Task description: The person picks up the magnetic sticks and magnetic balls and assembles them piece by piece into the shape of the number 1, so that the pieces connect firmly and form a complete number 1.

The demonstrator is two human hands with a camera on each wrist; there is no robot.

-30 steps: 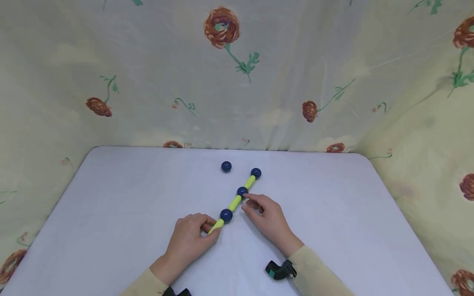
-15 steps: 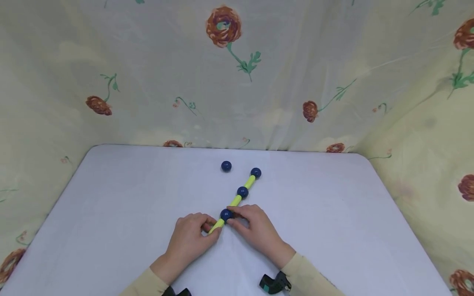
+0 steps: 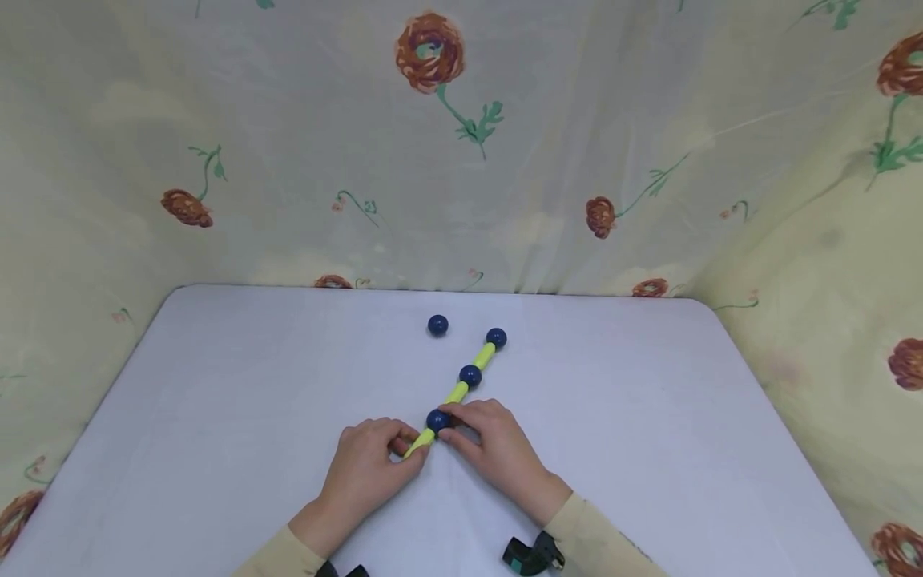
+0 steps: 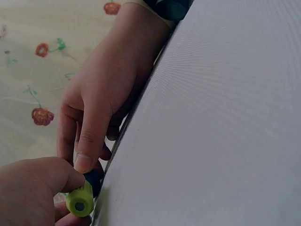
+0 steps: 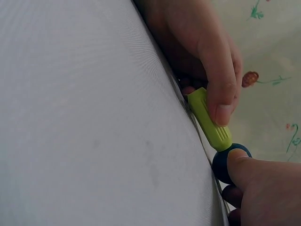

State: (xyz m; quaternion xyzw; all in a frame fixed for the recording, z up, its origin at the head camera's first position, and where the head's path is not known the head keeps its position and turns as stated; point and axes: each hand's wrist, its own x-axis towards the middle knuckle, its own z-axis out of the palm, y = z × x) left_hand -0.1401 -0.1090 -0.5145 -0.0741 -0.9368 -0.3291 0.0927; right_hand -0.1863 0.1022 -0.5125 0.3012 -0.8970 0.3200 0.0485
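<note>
A straight chain of blue balls and yellow-green rods lies diagonally on the white table. My left hand pinches the nearest yellow-green rod between thumb and fingers. The rod's free end, with a grey metal tip, shows in the left wrist view. My right hand pinches the nearest blue ball, which touches that rod. Beyond it run a second yellow-green rod, the middle blue ball, a third rod and the far blue ball.
A loose blue ball rests on the white table, left of the chain's far end. A flower-printed curtain stands behind the table and at both sides. A black wrist device is by the right sleeve.
My right hand has moved from the middle ball down the chain to the nearest ball and now pinches it. My left hand keeps its hold on the nearest rod.
</note>
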